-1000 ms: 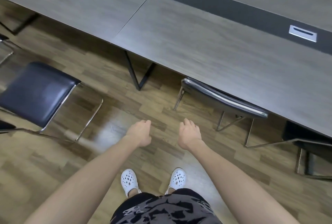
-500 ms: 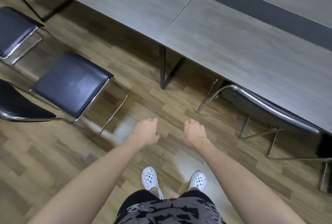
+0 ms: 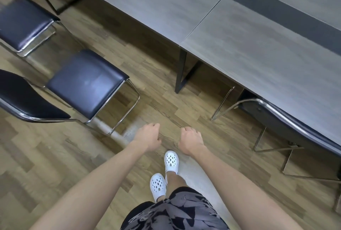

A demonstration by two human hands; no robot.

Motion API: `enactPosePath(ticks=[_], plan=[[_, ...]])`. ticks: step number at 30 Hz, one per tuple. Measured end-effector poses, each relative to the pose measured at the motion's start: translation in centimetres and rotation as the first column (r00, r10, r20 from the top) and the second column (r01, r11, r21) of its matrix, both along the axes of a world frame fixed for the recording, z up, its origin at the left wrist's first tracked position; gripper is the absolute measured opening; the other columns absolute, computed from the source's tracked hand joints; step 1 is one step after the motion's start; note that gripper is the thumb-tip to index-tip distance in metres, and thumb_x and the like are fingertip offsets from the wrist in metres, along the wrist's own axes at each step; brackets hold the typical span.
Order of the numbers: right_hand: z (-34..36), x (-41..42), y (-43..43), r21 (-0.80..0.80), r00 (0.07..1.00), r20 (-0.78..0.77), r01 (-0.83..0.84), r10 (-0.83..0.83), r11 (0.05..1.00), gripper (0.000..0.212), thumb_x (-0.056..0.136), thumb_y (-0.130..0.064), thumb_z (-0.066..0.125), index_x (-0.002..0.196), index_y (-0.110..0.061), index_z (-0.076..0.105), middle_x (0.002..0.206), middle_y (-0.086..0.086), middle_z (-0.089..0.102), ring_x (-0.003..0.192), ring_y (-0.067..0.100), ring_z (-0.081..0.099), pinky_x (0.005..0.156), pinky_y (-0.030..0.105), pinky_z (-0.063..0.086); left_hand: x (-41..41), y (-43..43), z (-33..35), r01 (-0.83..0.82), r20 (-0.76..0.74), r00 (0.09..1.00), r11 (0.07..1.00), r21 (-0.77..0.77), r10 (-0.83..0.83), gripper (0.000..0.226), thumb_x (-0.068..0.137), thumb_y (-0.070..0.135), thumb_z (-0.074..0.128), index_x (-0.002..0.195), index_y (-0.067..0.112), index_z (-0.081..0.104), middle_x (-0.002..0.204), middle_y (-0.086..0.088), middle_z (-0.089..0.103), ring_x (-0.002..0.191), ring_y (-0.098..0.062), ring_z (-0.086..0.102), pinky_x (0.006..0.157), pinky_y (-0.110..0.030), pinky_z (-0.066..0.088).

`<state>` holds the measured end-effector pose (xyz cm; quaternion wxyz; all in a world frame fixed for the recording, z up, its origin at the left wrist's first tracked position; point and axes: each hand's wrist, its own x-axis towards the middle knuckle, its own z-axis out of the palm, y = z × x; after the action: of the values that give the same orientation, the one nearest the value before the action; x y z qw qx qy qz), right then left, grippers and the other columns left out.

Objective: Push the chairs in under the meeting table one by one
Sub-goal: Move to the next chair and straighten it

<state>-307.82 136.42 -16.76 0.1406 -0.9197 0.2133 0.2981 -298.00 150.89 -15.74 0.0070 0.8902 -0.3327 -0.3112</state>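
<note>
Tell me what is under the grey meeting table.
A black chair with a chrome frame is pushed in there, beside a black metal table leg. The grey tabletop covers its seat.

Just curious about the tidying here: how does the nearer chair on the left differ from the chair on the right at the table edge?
The nearer left chair stands out on the wooden floor, apart from the meeting table; the right chair is tucked in, its seat hidden under the tabletop. The nearer left chair shows its whole seat pad; the right chair shows only backrest and legs. Both have dark padding and chrome frames.
</note>
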Motion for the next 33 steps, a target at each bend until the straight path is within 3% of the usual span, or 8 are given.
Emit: enactPosePath(ticks=[3, 20, 24, 29, 33], plan=[[-0.4, 1.8, -1.0, 0.007, 0.999, -0.012, -0.035, 0.035, 0.999, 0.042, 0.092, -0.028, 0.051, 0.130, -0.008, 0.045, 0.138, 0.011, 0.047, 0.132, 0.028, 0.039, 0.107, 0.040, 0.032, 1.4, -0.6, 0.0, -0.051, -0.004, 0.999, 0.998, 0.023, 0.051, 0.035, 0.089, 0.027, 0.051, 0.121, 0.012, 0.048, 0.122, -0.007, 0.056, 0.117, -0.029, 0.053, 0.087, -0.037, 0.043], [-1.2, 12.5, 0.0, 0.030, 0.987, -0.008, -0.161, 0.161, 0.986, 0.041, 0.093, -0.028, 0.050, 0.129, -0.008, 0.045, 0.136, 0.011, 0.049, 0.130, 0.028, 0.041, 0.106, 0.040, 0.032, 10.5, 1.4, -0.2, -0.154, -0.015, 0.988, 0.987, 0.044, 0.155, 0.023, 0.090, 0.022, 0.047, 0.109, 0.010, 0.047, 0.119, -0.011, 0.055, 0.112, -0.032, 0.054, 0.088, -0.040, 0.046], [-1.7, 15.1, 2.2, 0.021, 0.992, -0.029, -0.124, 0.124, 0.992, 0.040, 0.093, -0.028, 0.049, 0.128, -0.009, 0.045, 0.134, 0.012, 0.051, 0.127, 0.029, 0.045, 0.104, 0.040, 0.033, 13.6, 3.3, -0.9, -0.128, -0.011, 0.992, 0.991, 0.024, 0.129, 0.019, 0.089, 0.021, 0.047, 0.106, 0.012, 0.047, 0.117, -0.009, 0.056, 0.110, -0.030, 0.054, 0.082, -0.037, 0.044], [-1.5, 18.7, 6.6, 0.008, 0.997, -0.034, -0.069, 0.069, 0.998, 0.041, 0.094, -0.028, 0.049, 0.128, -0.006, 0.046, 0.133, 0.013, 0.052, 0.126, 0.030, 0.047, 0.102, 0.040, 0.034, 18.1, 6.7, -1.3, -0.068, -0.029, 0.997, 0.998, 0.001, 0.068, 0.034, 0.090, 0.023, 0.047, 0.123, 0.013, 0.051, 0.127, -0.006, 0.053, 0.117, -0.027, 0.053, 0.088, -0.037, 0.046], [-1.0, 21.6, 11.2, 0.010, 0.998, -0.034, -0.049, 0.050, 0.999, 0.043, 0.096, -0.032, 0.049, 0.130, -0.007, 0.045, 0.135, 0.014, 0.051, 0.127, 0.030, 0.046, 0.103, 0.040, 0.034, 21.6, 10.5, -1.2, 0.002, -0.049, 0.999, 1.000, 0.009, -0.002, 0.034, 0.090, 0.026, 0.048, 0.121, 0.013, 0.052, 0.126, -0.006, 0.054, 0.114, -0.027, 0.054, 0.092, -0.039, 0.048]])
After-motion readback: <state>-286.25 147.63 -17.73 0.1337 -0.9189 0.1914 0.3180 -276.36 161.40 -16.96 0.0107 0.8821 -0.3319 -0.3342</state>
